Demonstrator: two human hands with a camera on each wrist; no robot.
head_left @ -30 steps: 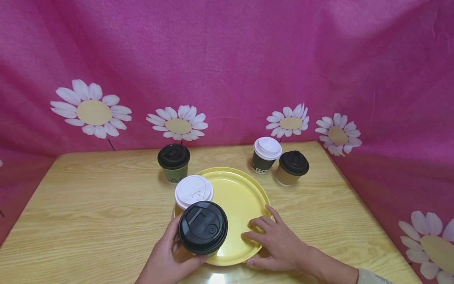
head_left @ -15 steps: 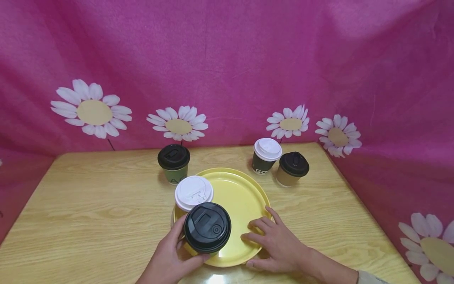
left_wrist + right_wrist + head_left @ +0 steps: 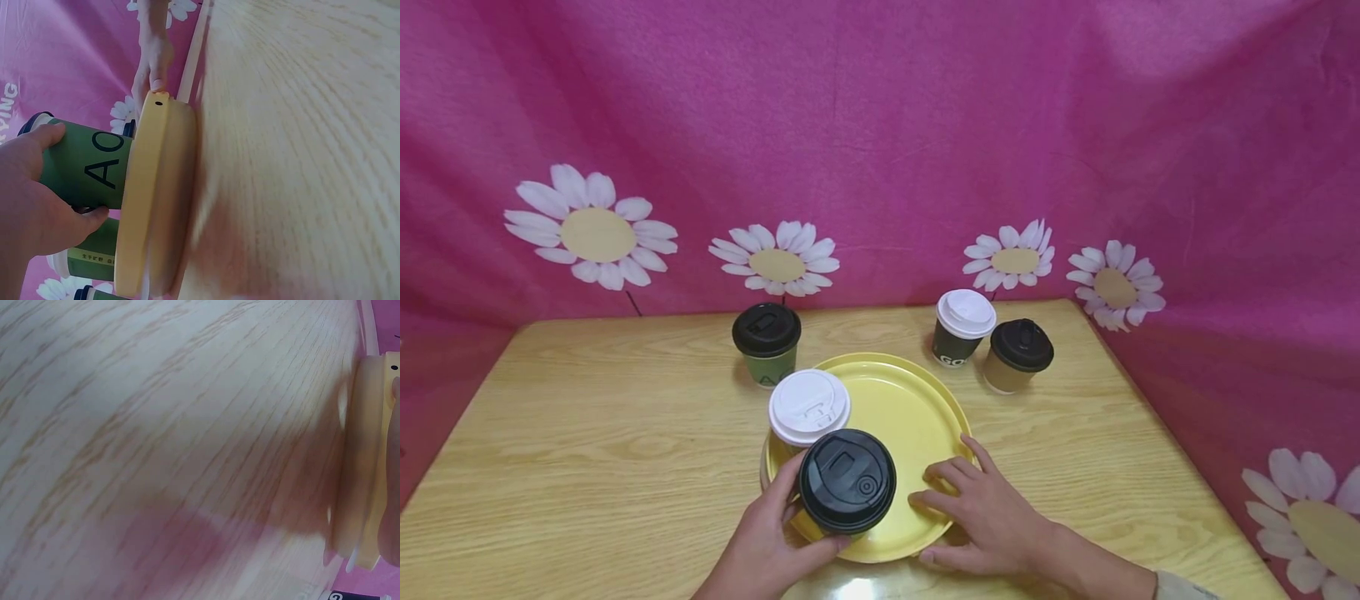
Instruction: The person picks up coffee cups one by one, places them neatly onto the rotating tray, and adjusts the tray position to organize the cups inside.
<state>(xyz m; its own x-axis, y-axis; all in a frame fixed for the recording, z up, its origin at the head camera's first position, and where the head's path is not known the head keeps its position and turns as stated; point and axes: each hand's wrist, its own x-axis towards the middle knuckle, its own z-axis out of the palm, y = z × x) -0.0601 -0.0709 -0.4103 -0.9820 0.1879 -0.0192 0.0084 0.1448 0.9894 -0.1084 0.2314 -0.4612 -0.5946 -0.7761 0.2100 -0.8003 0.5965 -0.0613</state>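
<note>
Head view: left hand (image 3: 767, 533) has the black-lidded cup (image 3: 847, 482) gripped between thumb and fingers. Over the last 1.0 s the cup slid right in small steps, so it's now further over the yellow tray (image 3: 902, 417), in front of the white-lidded cup (image 3: 809, 406). Right hand (image 3: 988, 517) hasn't moved: bent fingers inside the tray, thumb at the near rim. Other 3 cups unchanged: green cup (image 3: 767, 342) back left, GO cup (image 3: 962, 329) and brown cup (image 3: 1018, 358) back right, all on the table (image 3: 587, 433). My read: left is fine-positioning, right is steadying.

Left wrist view: held cup is green with "AO" lettering, close to square with the tray. Its base runs in behind the rim, so can't tell if it's touching down. White-lidded cup is just beside it, base also hidden. Reads as about placed, not released.

Right wrist view: mostly table. Tray edge and part of the right hand at the rim, far right; fingertips out of shot, so can't judge grip force.
</note>
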